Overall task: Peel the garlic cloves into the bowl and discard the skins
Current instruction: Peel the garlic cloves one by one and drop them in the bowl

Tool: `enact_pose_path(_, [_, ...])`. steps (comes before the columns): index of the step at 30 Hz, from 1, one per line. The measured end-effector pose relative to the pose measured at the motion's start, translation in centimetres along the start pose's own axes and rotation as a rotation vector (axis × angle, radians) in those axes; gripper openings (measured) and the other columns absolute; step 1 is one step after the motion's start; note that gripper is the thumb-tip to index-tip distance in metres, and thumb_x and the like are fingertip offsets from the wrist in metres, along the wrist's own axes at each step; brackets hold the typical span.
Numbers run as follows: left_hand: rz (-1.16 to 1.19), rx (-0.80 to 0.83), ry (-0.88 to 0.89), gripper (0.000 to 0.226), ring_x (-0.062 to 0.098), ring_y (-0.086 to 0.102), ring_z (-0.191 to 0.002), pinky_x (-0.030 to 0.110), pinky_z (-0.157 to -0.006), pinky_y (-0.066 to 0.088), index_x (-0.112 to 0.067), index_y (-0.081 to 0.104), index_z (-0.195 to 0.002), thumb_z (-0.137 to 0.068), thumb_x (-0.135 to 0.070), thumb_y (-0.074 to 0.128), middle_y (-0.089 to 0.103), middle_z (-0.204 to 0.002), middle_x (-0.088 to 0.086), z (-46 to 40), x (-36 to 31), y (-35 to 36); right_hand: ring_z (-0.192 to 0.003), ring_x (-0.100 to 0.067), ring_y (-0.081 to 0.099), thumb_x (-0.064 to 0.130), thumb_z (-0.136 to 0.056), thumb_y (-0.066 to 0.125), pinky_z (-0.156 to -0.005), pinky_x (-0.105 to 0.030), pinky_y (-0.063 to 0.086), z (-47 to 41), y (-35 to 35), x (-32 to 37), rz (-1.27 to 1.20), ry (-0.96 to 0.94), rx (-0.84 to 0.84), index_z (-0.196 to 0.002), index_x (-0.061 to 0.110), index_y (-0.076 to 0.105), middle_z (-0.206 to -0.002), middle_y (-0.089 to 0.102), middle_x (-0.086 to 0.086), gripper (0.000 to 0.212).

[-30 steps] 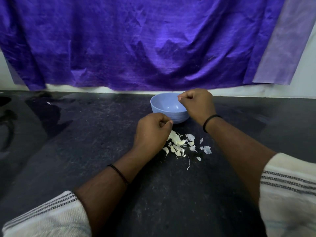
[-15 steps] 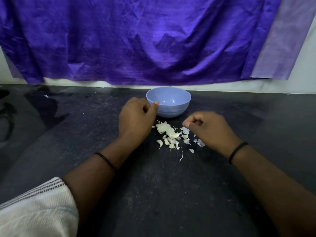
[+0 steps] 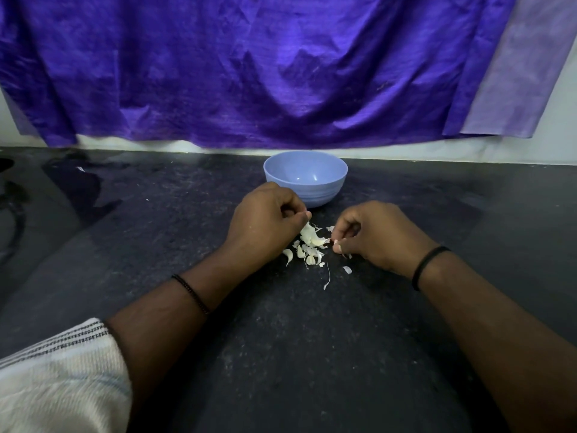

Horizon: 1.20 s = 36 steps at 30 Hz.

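Head view, looking down on a dark speckled countertop (image 3: pixel 312 339). The light-blue bowl (image 3: pixel 305 178) stands upright near the far edge of the counter, just below the hem of a purple cloth (image 3: pixel 249 73) hanging on the wall; what shows of its inside is bare, though the part behind the near rim is hidden. In front of the bowl, between the two hands, lies a loose pile of garlic cloves and skins (image 3: pixel 309 245) — pale pieces clustered together, with a few thin skin scraps (image 3: pixel 326 281) scattered toward the viewer. Left hand (image 3: pixel 265 223) rests knuckles-up at the left side of the pile, partly covering the bowl's near-left wall; fingers curled inward, thumb tip against the index finger at the top of the pile. Whether something small is pinched there cannot be told — the fingertips hide it. Right hand (image 3: pixel 377 235) sits at the right side of the pile, fingers curled, thumb and index closed in a narrow pinch on a small garlic piece (image 3: pixel 335 242) at the pile's edge; whether it is a clove or only skin is not clear. Each wrist carries a thin black band. A white sleeve (image 3: pixel 59 379) with dark stripes covers the left forearm at lower left. Hands apart from each other, both low over the counter.
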State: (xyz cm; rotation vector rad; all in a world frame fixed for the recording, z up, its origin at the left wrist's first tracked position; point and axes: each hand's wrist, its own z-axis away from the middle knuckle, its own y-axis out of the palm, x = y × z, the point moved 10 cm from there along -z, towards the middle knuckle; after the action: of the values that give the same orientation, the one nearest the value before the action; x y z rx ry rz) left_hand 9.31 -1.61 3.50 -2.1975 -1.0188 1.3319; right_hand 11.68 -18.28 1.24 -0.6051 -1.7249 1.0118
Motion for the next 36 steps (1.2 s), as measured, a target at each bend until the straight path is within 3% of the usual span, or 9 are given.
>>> enact_pose_path(3, [0.034, 0.017, 0.028, 0.008, 0.001, 0.057, -0.074, 0.025, -0.069, 0.047, -0.024, 0.074, -0.080, -0.085, -0.030, 0.076, 0.062, -0.081, -0.010, 0.2, -0.3, 0.2, -0.053, 0.006, 0.057, 0.018, -0.078, 0.084, -0.049, -0.007, 0.040, 0.0, -0.3, -0.2, -0.032, 0.014, -0.024, -0.076, 0.020, 0.072, -0.061, 0.064, 0.015, 0.012])
enact_pose_path(6, [0.061, 0.021, 0.059, 0.008, 0.002, 0.058, -0.073, 0.028, -0.068, 0.049, -0.025, 0.074, -0.081, -0.085, -0.032, 0.076, 0.064, -0.079, -0.011, 0.3, -0.7, 0.4, -0.062, -0.002, 0.061, 0.024, -0.081, 0.083, -0.047, -0.007, 0.039, -0.1, -0.4, -0.4, -0.082, 0.027, -0.054, -0.083, 0.024, 0.069, -0.073, 0.069, 0.008, 0.014])
enact_pose_path(8, [0.077, 0.028, 0.075, 0.007, 0.002, 0.060, -0.073, 0.028, -0.069, 0.051, -0.027, 0.075, -0.083, -0.084, -0.033, 0.076, 0.066, -0.080, -0.010, 0.3, -0.9, 0.6, -0.062, 0.001, 0.059, 0.029, -0.084, 0.079, -0.047, -0.007, 0.037, -0.3, -0.7, -0.4, -0.095, 0.036, -0.078, -0.085, 0.025, 0.069, -0.076, 0.069, 0.008, 0.011])
enact_pose_path(11, [0.109, 0.047, 0.099, 0.010, -0.001, 0.058, -0.071, 0.020, -0.066, 0.047, -0.026, 0.076, -0.090, -0.083, -0.032, 0.078, 0.066, -0.079, -0.009, 0.5, -1.3, 0.8, -0.057, 0.005, 0.056, 0.035, -0.086, 0.076, -0.050, -0.009, 0.038, -0.2, -0.9, 0.3, -0.080, 0.001, -0.108, -0.080, 0.024, 0.072, -0.071, 0.067, 0.011, 0.014])
enact_pose_path(17, [0.130, 0.035, 0.140, 0.013, -0.001, 0.061, -0.073, 0.016, -0.066, 0.047, -0.024, 0.076, -0.096, -0.085, -0.030, 0.077, 0.069, -0.082, -0.010, 0.6, -1.7, 0.8, -0.051, 0.004, 0.057, 0.020, -0.075, 0.088, -0.052, -0.014, 0.045, 0.3, -0.9, 1.6, -0.279, -0.057, -0.151, -0.079, 0.020, 0.074, -0.057, 0.067, 0.010, 0.015])
enact_pose_path(22, [0.263, 0.033, 0.042, 0.007, -0.007, 0.058, -0.056, 0.010, -0.057, 0.044, -0.019, 0.078, -0.093, -0.086, -0.019, 0.077, 0.070, -0.069, -0.013, 0.6, -0.9, 1.2, -0.054, -0.004, 0.062, 0.005, -0.082, 0.079, -0.052, -0.021, 0.050, 0.3, -0.9, 1.6, -0.477, -0.018, -0.138, -0.078, 0.022, 0.074, -0.061, 0.071, 0.003, 0.018])
enact_pose_path(25, [0.377, 0.012, -0.005, 0.007, -0.006, 0.062, -0.058, 0.013, -0.057, 0.047, -0.019, 0.077, -0.089, -0.085, -0.014, 0.078, 0.071, -0.067, -0.014, 0.6, -0.5, 1.0, -0.055, -0.008, 0.063, 0.006, -0.086, 0.075, -0.055, -0.025, 0.054, 0.3, -0.7, 1.7, -0.543, -0.008, -0.136, -0.083, 0.020, 0.076, -0.062, 0.071, 0.000, 0.014])
enact_pose_path(30, [0.463, 0.032, -0.034, 0.009, -0.004, 0.060, -0.054, 0.010, -0.054, 0.045, -0.012, 0.078, -0.093, -0.085, -0.012, 0.078, 0.070, -0.065, -0.011, 0.7, -0.4, 1.2, -0.056, -0.004, 0.065, 0.017, -0.082, 0.082, -0.053, -0.017, 0.050, 0.6, -1.9, 1.5, -0.542, -0.043, -0.242, -0.085, 0.016, 0.076, -0.063, 0.071, 0.005, 0.006])
enact_pose_path(36, [0.542, 0.067, -0.050, 0.011, 0.005, 0.052, -0.046, 0.016, -0.044, 0.041, -0.007, 0.076, -0.098, -0.088, -0.010, 0.073, 0.066, -0.059, -0.004, 0.9, -0.5, 1.1, -0.057, -0.011, 0.063, 0.010, -0.081, 0.082, -0.051, -0.022, 0.053, 0.7, -2.0, 1.5, -0.649, -0.032, -0.221, -0.085, 0.012, 0.076, -0.070, 0.074, -0.005, 0.007])
